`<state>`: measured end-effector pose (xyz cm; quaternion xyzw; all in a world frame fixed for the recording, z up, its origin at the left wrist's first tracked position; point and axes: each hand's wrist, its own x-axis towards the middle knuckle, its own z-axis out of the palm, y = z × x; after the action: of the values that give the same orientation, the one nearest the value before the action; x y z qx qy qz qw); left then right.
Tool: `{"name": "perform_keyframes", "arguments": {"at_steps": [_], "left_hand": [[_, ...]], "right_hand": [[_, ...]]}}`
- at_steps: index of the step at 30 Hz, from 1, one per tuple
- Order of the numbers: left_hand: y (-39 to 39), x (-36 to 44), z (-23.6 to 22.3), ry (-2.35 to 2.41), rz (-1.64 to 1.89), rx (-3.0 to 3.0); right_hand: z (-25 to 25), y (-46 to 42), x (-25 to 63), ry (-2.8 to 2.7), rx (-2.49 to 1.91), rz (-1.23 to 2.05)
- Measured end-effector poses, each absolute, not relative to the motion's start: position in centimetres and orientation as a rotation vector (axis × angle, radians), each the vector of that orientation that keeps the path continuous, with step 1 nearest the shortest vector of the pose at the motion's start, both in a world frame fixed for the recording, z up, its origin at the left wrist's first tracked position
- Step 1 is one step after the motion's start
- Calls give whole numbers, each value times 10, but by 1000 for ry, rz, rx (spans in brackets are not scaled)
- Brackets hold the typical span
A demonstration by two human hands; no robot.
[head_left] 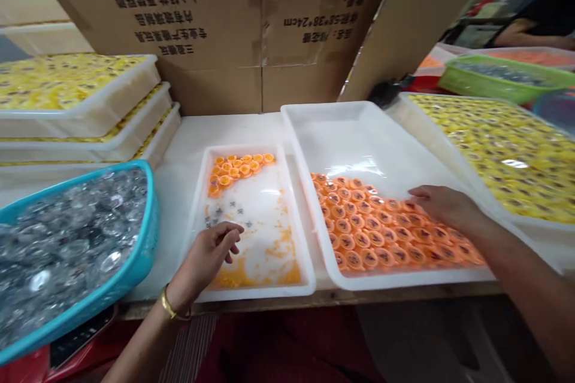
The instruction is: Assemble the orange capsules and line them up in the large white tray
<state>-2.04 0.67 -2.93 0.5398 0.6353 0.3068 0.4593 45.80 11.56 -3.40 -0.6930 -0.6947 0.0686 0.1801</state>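
Note:
My left hand, with a gold bracelet on its wrist, hovers over a shallow white tray. Its fingers are loosely curled and apart, with nothing visible between them. Small dark pieces lie scattered just beyond the fingertips. Orange round cups with yellow-orange centres cluster at that tray's far end. My right hand is over a larger white tray, its fingertips close together at the edge of packed orange round pieces with dark centres. Whatever those fingertips hold, if anything, is hidden.
A blue basket of clear plastic pieces stands at the left. Behind it are stacked white trays of yellow pieces. Another tray of yellow pieces is at right, near a green basket. Cardboard walls the back; a person's arm shows far right.

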Motion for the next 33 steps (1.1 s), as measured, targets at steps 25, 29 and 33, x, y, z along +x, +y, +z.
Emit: {"name": "perform_keyframes", "arguments": {"at_steps": [25,29,33], "left_hand": [[68,-8,-49,1837,-51,2304],[69,-13,-49,1793,-33,2301],[70,-17,-49,1764,-11,2286]], "right_hand": [[-14,209,159,-2522,-1806,68],[-28,222,144,-2628,-1761,-73],[-32,221,143,-2673,-1747,-162]]}}
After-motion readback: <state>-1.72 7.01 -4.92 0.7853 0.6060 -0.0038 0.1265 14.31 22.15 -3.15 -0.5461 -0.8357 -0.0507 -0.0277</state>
